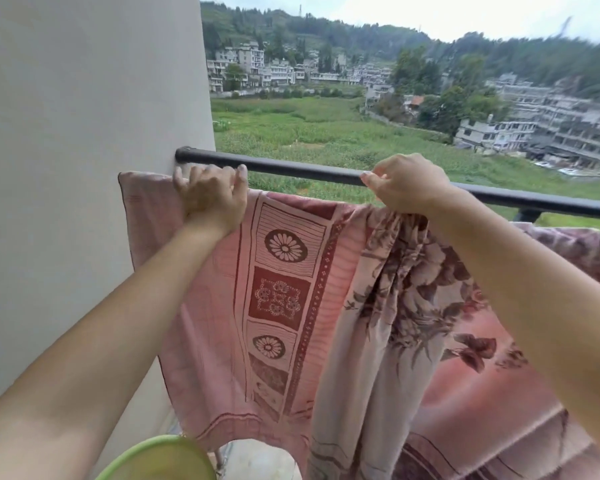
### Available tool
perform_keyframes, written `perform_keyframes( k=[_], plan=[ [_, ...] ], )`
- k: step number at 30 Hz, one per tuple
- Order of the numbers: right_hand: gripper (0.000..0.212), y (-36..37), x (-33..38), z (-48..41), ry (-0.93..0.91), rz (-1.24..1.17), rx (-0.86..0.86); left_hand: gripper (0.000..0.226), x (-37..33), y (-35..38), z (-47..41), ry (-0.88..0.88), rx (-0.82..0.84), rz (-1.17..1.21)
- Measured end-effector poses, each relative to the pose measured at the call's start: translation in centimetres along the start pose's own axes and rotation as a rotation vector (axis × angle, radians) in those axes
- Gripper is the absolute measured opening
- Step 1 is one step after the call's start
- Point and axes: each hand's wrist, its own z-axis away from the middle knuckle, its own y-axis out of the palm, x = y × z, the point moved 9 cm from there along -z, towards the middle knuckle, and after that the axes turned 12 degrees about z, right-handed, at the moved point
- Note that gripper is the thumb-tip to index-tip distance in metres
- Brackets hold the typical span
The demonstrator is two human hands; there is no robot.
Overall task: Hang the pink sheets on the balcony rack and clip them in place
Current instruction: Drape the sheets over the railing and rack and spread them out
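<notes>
A pink sheet (278,289) with dark red flower and square panels hangs below the black balcony rail (302,169). My left hand (212,195) grips its top edge near the wall end of the rail. My right hand (406,183) pinches a bunched fold of pink fabric with a purplish leaf print (406,271), just in front of the rail. No clips show in the frame.
A plain white wall (84,133) closes the left side, and the rail ends against it. A green basin rim (160,455) shows at the bottom left. More pink floral cloth (575,247) lies over the rail at the right. Fields and houses lie beyond.
</notes>
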Motion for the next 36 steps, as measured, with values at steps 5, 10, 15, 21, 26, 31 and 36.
perform_keyframes(
  k=[5, 10, 15, 21, 26, 31, 36],
  plan=[
    [0.069, 0.2, -4.9, 5.8, -0.040, -0.033, 0.045, 0.058, -12.8, 4.2, 5.3, 0.271, 0.173, 0.092],
    [0.077, 2.0, -15.2, 12.2, 0.064, 0.142, 0.023, 0.073, -18.2, 6.6, 8.2, 0.215, 0.246, 0.008],
    [0.074, 2.0, -26.1, 18.2, 0.185, 0.294, -0.012, 0.078, -17.6, 6.5, 8.3, 0.101, 0.293, -0.076],
    [0.064, 3.4, -32.7, 22.9, 0.331, 0.274, 0.034, 0.068, -18.6, 6.6, 8.5, 0.017, 0.356, -0.099],
    [0.067, 3.8, -31.5, 22.3, 0.563, 0.054, -0.003, 0.066, -18.5, 7.0, 8.6, -0.043, 0.366, -0.099],
    [0.059, 1.6, -21.0, 19.7, 0.421, -0.035, -0.350, 0.065, -18.8, 7.2, 8.5, -0.013, 0.342, -0.092],
    [0.068, 3.6, -10.3, 15.2, 0.112, 0.024, -0.272, 0.074, -18.1, 6.6, 7.9, 0.048, 0.312, -0.084]
  ],
)
